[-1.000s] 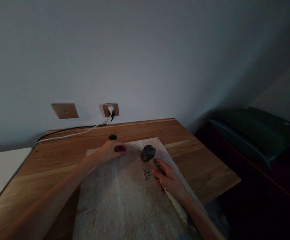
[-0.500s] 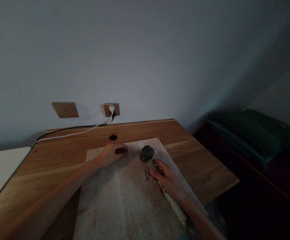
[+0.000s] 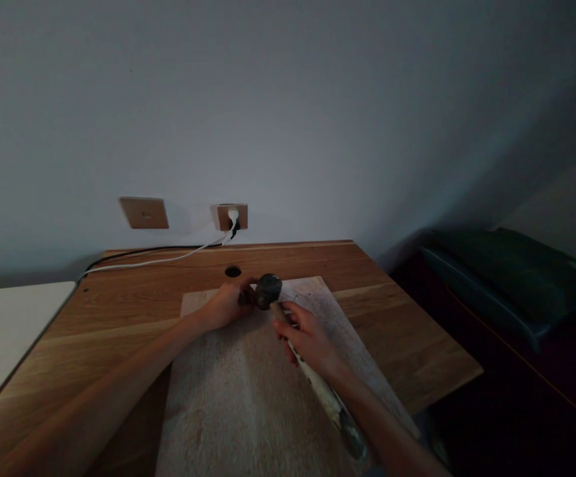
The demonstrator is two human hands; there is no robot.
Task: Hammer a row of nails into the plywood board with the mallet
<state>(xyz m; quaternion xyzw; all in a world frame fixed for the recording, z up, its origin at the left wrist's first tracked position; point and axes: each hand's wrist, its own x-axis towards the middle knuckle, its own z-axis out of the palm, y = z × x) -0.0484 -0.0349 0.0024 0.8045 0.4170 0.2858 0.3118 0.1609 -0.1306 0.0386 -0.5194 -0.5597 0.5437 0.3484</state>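
Observation:
My right hand (image 3: pixel 302 334) is wrapped round the upper part of a hammer's handle, close to the head. The hammer (image 3: pixel 320 391) has a dark rounded head (image 3: pixel 268 291) and a pale, worn handle that slants toward me at the lower right. My left hand (image 3: pixel 230 305) is beside the head with its fingers curled in a pinch over the board; anything between the fingertips is hidden. Both hands are above a pale wooden board (image 3: pixel 238 404) on the table. The small metal nails seen earlier are hidden behind my right hand and the hammer.
The board lies on a brown wooden table (image 3: pixel 397 324) against a grey wall. A socket (image 3: pixel 240 217) holds plugs, and cords (image 3: pixel 168 259) run left from it. A round hole (image 3: pixel 232 271) pierces the tabletop. At left is a white surface (image 3: pixel 14 331); dark green cushions (image 3: pixel 506 278) are at right.
My right hand has brought the hammer leftward, so its head is now beside my left hand's fingers. The loose nails have gone out of sight. The view has shifted slightly.

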